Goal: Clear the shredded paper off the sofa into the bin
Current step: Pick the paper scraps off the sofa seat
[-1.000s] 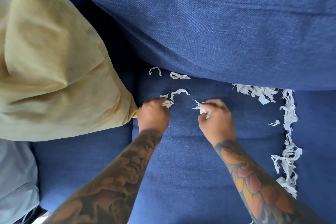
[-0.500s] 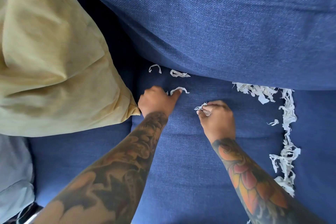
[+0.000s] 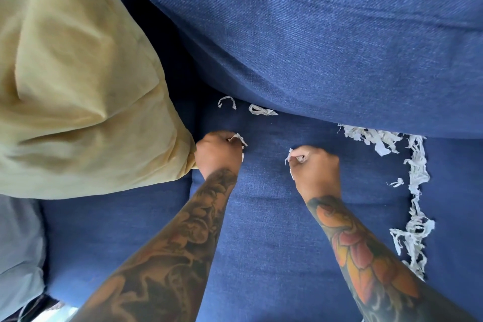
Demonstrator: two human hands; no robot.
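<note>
White shredded paper lies on the blue sofa seat [image 3: 266,217]. My left hand [image 3: 218,153] is a fist gripping a few paper strips, one sticking out at its top. My right hand [image 3: 316,167] grips its own small bunch of strips, beside the left hand on the seat. Two loose strips [image 3: 261,110] lie just beyond my hands at the foot of the back cushion. A long trail of shreds [image 3: 415,191] runs along the seam on the right, from the back cushion toward me. No bin is in view.
A yellow-green pillow [image 3: 78,102] leans at the left, its corner touching my left hand. The blue back cushion [image 3: 326,42] overhangs the seat's rear edge. A grey fabric item [image 3: 18,251] sits at the lower left.
My left hand has picked up the strip it was touching and closed into a fist. My right hand keeps its bunch and has barely moved.
</note>
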